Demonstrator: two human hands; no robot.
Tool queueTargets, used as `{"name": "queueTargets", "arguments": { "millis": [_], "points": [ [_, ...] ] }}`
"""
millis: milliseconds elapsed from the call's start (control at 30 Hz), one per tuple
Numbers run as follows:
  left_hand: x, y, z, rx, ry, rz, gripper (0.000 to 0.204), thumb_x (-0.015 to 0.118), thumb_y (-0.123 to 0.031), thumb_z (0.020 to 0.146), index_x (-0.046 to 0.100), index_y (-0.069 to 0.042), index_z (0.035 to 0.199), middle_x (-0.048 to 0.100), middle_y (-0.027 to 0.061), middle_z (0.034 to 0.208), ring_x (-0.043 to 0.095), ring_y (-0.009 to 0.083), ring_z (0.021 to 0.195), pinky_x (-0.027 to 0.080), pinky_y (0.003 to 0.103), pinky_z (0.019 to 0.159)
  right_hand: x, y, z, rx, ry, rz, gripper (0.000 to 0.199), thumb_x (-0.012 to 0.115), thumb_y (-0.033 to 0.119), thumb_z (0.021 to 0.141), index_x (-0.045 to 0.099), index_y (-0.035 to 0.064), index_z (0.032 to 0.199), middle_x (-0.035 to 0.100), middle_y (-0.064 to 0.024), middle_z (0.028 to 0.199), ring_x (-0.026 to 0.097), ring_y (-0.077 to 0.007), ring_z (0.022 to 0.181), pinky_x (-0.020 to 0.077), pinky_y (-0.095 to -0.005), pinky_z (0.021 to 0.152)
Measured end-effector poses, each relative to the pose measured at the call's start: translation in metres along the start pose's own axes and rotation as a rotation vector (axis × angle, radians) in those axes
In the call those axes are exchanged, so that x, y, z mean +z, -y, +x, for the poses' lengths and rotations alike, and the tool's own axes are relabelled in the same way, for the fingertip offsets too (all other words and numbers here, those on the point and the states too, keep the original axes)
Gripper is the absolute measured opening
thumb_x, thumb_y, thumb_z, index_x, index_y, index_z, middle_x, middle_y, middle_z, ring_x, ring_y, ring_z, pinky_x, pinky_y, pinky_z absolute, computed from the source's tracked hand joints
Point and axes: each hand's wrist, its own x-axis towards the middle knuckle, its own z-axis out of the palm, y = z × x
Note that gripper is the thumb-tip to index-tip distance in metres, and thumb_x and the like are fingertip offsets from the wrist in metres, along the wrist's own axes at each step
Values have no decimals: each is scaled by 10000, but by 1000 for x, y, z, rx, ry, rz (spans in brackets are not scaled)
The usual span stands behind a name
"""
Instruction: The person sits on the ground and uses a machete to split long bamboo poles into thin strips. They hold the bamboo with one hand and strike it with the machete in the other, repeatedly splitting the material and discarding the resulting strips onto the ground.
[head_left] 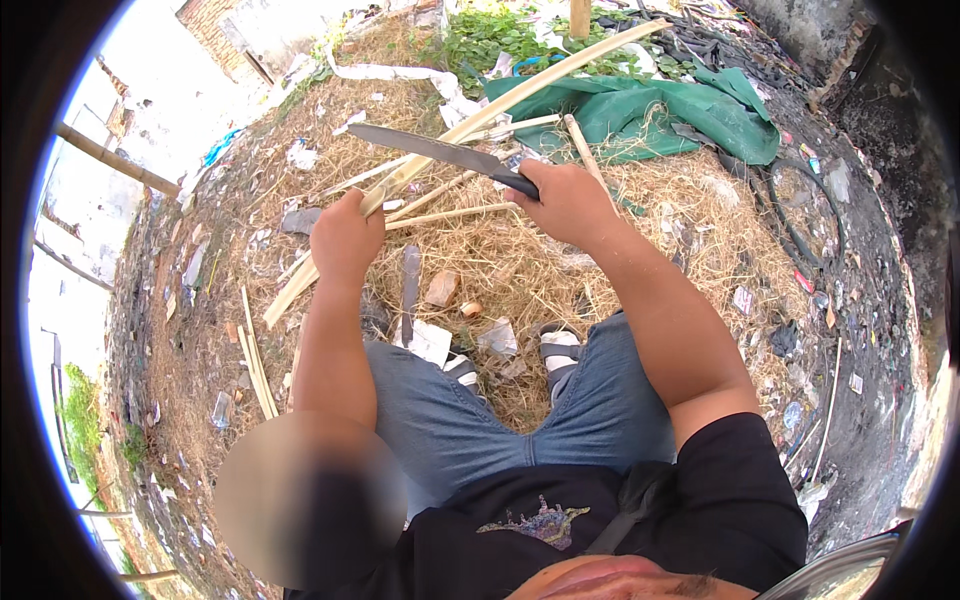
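My left hand (347,238) is closed round a long, pale split bamboo strip (560,76), which slants from beside my left forearm up to the far right. My right hand (568,202) grips the black handle of a large machete (425,147). Its broad grey blade points left and lies across the strip, just beyond my left hand; whether the edge bites into the bamboo I cannot tell. Beneath both hands, more bamboo strips (462,212) lie on dry straw. A second long blade (410,280) rests on the ground in front of my left foot.
A crumpled green tarp (640,118) lies at the far right, with a bamboo piece (584,148) beside it. Brown stone or brick lumps (442,289) sit between my feet. Several thin strips (256,368) are at the left. A black hose (795,238) curls near the right wall (905,150).
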Motion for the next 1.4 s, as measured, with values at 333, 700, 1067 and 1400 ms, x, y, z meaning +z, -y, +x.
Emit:
{"name": "queueTargets", "arguments": {
  "millis": [333, 700, 1067, 1400],
  "points": [
    [-2, 12, -7, 7, -64, -62, 220, 688, -285, 877, 629, -77, 842, 676, 169, 748, 672, 423, 739, 521, 522, 659, -16, -37, 10, 122, -226, 82, 369, 682, 428, 980, 611, 72, 911, 667, -173, 740, 674, -420, 769, 511, -520, 686],
    [-3, 0, -6, 76, -85, 39, 185, 698, -276, 873, 625, -111, 910, 693, 111, 765, 690, 368, 700, 539, 499, 648, -14, -59, 10, 193, -236, 126, 463, 679, 480, 989, 650, 22, 927, 615, -153, 682, 613, -327, 647, 462, -440, 627],
    [-3, -7, -6, 25, -54, 4, 145, 675, -231, 852, 630, -94, 868, 678, 134, 761, 686, 373, 716, 540, 493, 666, -9, -80, 23, 303, -296, 143, 291, 652, 398, 1003, 662, 110, 963, 708, -150, 838, 687, -387, 817, 519, -493, 708],
    [2, -10, -8, 42, -67, -27, 202, 661, -278, 900, 626, -88, 841, 664, 139, 722, 674, 391, 699, 530, 508, 664, 17, -31, 10, -117, -107, -52, 353, 685, 422, 988, 681, 70, 968, 646, -152, 725, 624, -357, 686, 487, -458, 650]
  ]
}}
